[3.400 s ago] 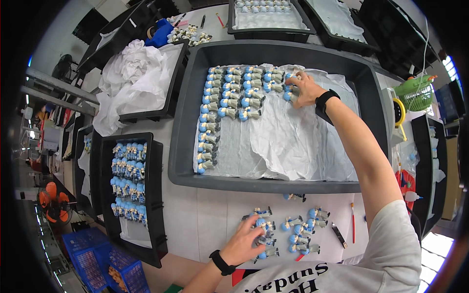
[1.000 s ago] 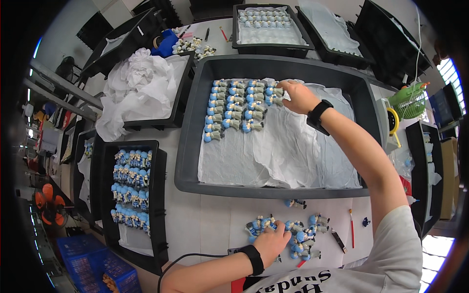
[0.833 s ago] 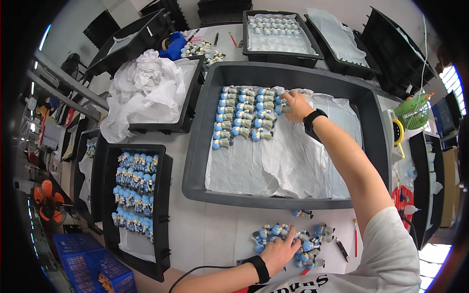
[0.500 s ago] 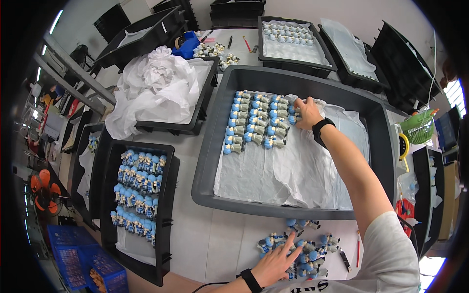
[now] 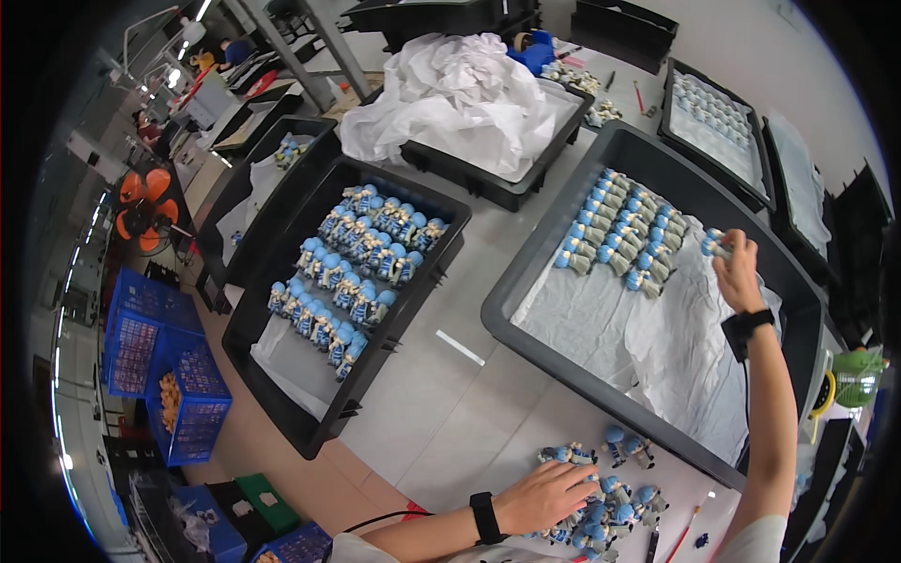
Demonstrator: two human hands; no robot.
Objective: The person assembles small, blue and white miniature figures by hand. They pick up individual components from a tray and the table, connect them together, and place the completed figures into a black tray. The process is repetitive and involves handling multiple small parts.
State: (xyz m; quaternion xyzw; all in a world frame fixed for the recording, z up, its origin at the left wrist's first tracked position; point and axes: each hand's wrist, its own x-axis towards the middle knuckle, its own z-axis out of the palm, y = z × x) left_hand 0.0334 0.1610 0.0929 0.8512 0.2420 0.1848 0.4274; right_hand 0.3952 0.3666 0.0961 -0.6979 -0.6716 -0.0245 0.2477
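At the far side of the large grey tray (image 5: 563, 361), my right hand (image 5: 739, 272) is closed on a small blue-haired figurine (image 5: 710, 242); its fingers hide part of it. To its left, several figurines (image 5: 615, 220) lie in slanting columns on white paper (image 5: 601, 310). My left hand (image 5: 546, 497) rests over a loose pile of similar figurines (image 5: 615, 511) in front of the tray. Its fingers are stretched out over the pile, and what lies beneath them is hidden. Two figurines (image 5: 627, 446) lie between the pile and the tray.
Left of the grey tray stands a black tray (image 5: 441, 258) with rows of blue-haired figurines. Crumpled white paper (image 5: 460, 103) fills another tray behind. A red pencil-like stick (image 5: 683, 533) lies right of the pile. Blue crates (image 5: 192, 399) and an orange fan (image 5: 145, 211) are at the left.
My view has swung left, so the trays appear farther right. My left hand has come down over the pile. My right hand stays at the tray's far part, now apart from the nearest column.
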